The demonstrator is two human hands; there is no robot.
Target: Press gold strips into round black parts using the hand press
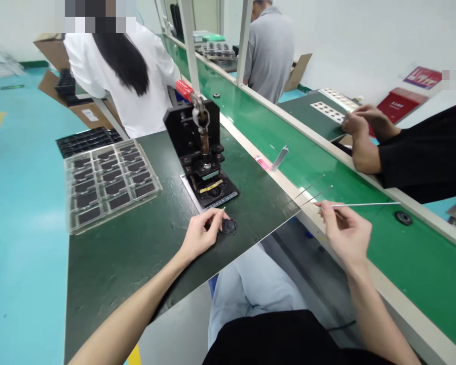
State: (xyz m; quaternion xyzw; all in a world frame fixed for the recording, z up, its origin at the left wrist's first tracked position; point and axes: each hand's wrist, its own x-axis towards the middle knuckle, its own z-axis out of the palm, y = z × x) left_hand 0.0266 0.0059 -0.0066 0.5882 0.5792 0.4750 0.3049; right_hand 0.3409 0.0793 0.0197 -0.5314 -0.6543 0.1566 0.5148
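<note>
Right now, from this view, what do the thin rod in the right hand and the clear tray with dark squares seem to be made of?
The thin white rod in the right hand looks like smooth plastic or coated metal; its faint sheen leaves this open. The clear compartmented tray looks like moulded transparent plastic, glossy, with light passing through its ridged walls.

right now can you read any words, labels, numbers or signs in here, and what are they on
No text can be read clearly.
Red placard by the wall: print too small to read.
Red board below it: marking too blurred to read.
White label on the cardboard box: too small to read.
Yellow label on the press base: too small to read.
</note>
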